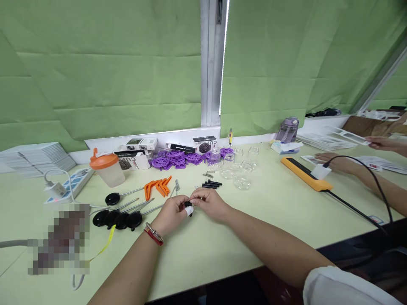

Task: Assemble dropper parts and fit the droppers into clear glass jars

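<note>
My left hand, with a white wrap on one finger, and my right hand meet over the table. Both have closed fingers on a small black part, partly hidden by the fingertips. Just beyond them lie several black rods and metal springs. Orange bent pieces rest behind my left hand, near small metal pins. Black round bases with metal rods sit to the left. Purple plastic parts are piled at the back, next to clear plastic cups.
A shaker bottle and power strip stand left, near a yellow tape measure. Printed boxes are behind. An orange power strip with a black cable lies right, near another person's hands.
</note>
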{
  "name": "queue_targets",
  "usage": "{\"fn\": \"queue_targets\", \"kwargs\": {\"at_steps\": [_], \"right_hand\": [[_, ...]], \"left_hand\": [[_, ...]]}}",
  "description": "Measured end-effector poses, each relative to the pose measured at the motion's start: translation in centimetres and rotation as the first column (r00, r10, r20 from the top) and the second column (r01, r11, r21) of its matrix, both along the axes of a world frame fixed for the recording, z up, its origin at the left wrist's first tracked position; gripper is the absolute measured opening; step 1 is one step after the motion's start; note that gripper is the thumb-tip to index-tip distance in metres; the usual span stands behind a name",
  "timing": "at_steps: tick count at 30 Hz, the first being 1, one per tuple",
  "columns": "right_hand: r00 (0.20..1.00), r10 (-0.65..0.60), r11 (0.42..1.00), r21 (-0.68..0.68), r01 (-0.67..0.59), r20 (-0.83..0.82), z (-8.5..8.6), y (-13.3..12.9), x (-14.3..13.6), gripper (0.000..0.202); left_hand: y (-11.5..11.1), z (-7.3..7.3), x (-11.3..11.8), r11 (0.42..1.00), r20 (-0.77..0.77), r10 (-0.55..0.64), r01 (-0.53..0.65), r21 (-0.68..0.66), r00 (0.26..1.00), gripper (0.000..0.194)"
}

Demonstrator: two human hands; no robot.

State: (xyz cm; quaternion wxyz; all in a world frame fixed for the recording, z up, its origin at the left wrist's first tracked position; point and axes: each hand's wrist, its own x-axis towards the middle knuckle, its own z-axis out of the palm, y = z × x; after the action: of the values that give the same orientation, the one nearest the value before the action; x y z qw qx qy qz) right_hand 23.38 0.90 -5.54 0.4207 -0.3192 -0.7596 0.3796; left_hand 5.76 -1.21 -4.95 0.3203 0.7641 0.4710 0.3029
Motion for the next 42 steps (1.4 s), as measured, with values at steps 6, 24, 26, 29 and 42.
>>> {"fn": "queue_targets", "kwargs": {"at_steps": [6, 24, 26, 29, 42], "right_hand": [[1.0, 0.009, 1.0, 0.017, -0.009, -0.001, -0.1, 0.2, 0.1, 0.014], [0.527, -0.543, 0.818, 0.271, 0.507, 0.653, 0.8, 8.6, 4.2, 0.041], [0.455, -0.519, 0.827, 0.291, 0.482, 0.723, 1.1, 10.1, 4.8, 0.044], [0.402, -0.482, 0.846, 0.294, 0.445, 0.778, 1.0, 11.4, 4.9, 0.036], [0.312, -0.499, 0.816, 0.318, 0.482, 0.808, -0.5, 12.4, 4.0, 0.026]], "left_hand": [[0.0, -0.1, 0.0, 1.0, -0.006, 0.006, -0.006, 0.011, 1.0, 0.016], [-0.1, 0.2, 0.0, 1.0, -0.059, 0.016, -0.017, -0.019, 0.998, 0.018], [-0.1, 0.3, 0.0, 1.0, -0.069, 0.018, -0.019, -0.015, 0.997, 0.018], [-0.1, 0.4, 0.0, 1.0, -0.081, 0.019, -0.02, -0.011, 0.997, 0.018], [0.0, 0.0, 0.0, 1.0, -0.127, 0.005, -0.005, 0.004, 0.992, 0.017]]}}
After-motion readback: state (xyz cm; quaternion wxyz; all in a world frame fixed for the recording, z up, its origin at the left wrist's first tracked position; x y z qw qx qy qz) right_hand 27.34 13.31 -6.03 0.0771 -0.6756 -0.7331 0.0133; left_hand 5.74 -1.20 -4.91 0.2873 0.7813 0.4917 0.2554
